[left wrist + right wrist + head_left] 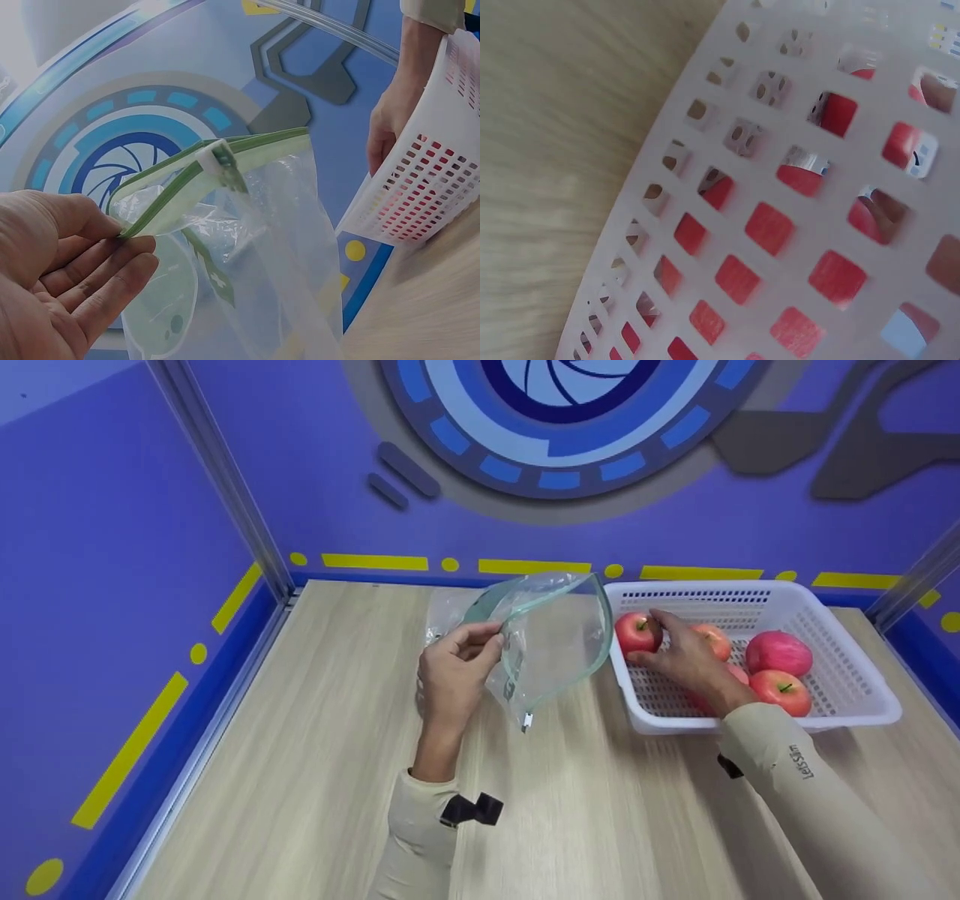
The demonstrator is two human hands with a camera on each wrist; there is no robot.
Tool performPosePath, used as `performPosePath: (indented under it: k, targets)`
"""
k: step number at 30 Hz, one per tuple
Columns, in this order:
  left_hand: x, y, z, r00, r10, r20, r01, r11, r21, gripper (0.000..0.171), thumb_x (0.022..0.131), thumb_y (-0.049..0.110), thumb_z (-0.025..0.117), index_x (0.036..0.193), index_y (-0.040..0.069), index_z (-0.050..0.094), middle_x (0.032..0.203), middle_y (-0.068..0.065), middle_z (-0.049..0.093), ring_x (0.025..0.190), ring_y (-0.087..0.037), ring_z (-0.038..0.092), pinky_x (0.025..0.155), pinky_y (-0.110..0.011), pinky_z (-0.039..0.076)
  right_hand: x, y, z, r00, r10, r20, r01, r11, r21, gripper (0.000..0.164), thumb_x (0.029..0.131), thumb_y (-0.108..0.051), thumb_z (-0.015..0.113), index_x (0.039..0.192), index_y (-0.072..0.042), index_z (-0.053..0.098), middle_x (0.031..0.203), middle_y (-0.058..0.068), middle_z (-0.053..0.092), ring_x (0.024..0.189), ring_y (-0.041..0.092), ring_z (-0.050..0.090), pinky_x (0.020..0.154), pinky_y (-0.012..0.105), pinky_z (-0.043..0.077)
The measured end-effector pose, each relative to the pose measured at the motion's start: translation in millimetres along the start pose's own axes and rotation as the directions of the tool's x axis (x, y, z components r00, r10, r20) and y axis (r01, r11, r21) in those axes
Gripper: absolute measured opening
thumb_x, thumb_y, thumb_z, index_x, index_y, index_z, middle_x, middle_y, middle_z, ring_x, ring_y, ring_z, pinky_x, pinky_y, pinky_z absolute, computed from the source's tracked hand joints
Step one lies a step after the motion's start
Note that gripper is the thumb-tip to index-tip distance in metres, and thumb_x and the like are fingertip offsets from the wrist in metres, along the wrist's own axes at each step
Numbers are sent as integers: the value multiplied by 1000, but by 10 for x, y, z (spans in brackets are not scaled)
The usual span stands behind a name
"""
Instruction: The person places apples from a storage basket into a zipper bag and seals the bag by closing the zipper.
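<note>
My left hand (457,667) pinches the rim of a clear zip bag (559,637) between thumb and fingers. The bag's mouth gapes toward the basket, and a white slider (527,721) hangs at its lower corner. In the left wrist view the green zip strip (262,141) runs out from my left fingertips. Inside the white basket (889,706), my right hand (694,660) has its thumb and fingers round a red apple (637,633) at the left end. More apples (780,694) lie beneath and right of that hand. The right wrist view shows mostly the basket's perforated wall (727,172).
A pale wooden table (322,750) carries the bag and basket. Behind it rises a blue printed wall (315,495), with a metal post (225,472) at the left corner. A pink-red apple (778,654) sits toward the basket's right side.
</note>
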State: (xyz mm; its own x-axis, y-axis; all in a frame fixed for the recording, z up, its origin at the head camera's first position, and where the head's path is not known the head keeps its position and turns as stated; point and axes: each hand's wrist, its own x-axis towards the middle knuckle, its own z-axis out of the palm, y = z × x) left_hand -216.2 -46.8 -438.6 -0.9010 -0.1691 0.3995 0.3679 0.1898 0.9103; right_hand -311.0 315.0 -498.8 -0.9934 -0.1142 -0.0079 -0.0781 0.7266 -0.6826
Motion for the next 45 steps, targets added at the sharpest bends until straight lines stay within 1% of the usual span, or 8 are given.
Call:
performPosePath:
  k: [4,8,13,18,27,33,39,45]
  targets:
    - [2,-9,5,1000,17,-6,-17,1000,-1,14,96,14,81,110,11,82,97,4,78,83,-11,75,71,-26,58,12,0,13,998,-66,-17,66,998,2,68,92,-32,87,141,-2,50,136,20,51,120,38,47,111,59,39]
    - [-3,-9,6,999,32,-13,-32,999,15,15,96,14,81,110,10,82,96,3,78,82,-11,74,70,-26,57,8,1,20,991,-123,-54,120,991,-55,50,93,-23,85,123,2,53,123,21,49,114,37,44,95,52,40]
    - [-11,0,1,1000,21,-18,-21,999,28,15,96,15,81,111,12,82,96,5,78,82,-10,74,71,-27,57,-18,6,6,994,-96,-52,90,990,-112,63,95,-24,83,143,3,52,124,24,45,110,38,44,89,50,42]
    - [-16,2,-3,1000,10,-19,-10,999,35,15,96,17,81,111,13,82,96,7,78,82,-8,74,70,-27,56,-28,2,4,998,-57,-29,54,993,-103,78,95,-27,83,157,2,44,137,28,41,118,41,43,97,56,42]
    - [-19,-7,-2,1000,8,-9,-8,1000,19,15,97,16,80,112,13,82,96,6,77,82,-9,73,70,-26,56,-40,13,10,999,-20,33,20,1000,13,76,95,-23,83,150,2,37,139,25,52,121,39,53,111,59,42]
    - [-16,0,-8,1000,20,-4,-20,1000,6,15,97,15,80,112,12,82,97,5,78,83,-10,74,71,-26,57,-34,16,3,998,-64,19,64,998,-27,81,92,-29,86,153,2,43,142,24,54,121,39,54,112,62,41]
    - [-4,-16,-10,998,59,-7,-59,998,-3,15,96,13,80,111,9,82,98,2,78,83,-11,75,73,-27,60,-22,14,-4,995,-96,-6,95,995,-41,75,90,-29,89,147,2,51,134,22,60,114,36,58,104,56,47]
    - [-4,-11,-12,999,39,-1,-39,999,5,16,97,14,80,112,10,81,99,5,78,83,-9,75,73,-27,60,-33,-2,-18,995,-96,-30,94,994,-64,72,89,-27,89,145,0,53,133,21,59,113,36,56,104,56,46]
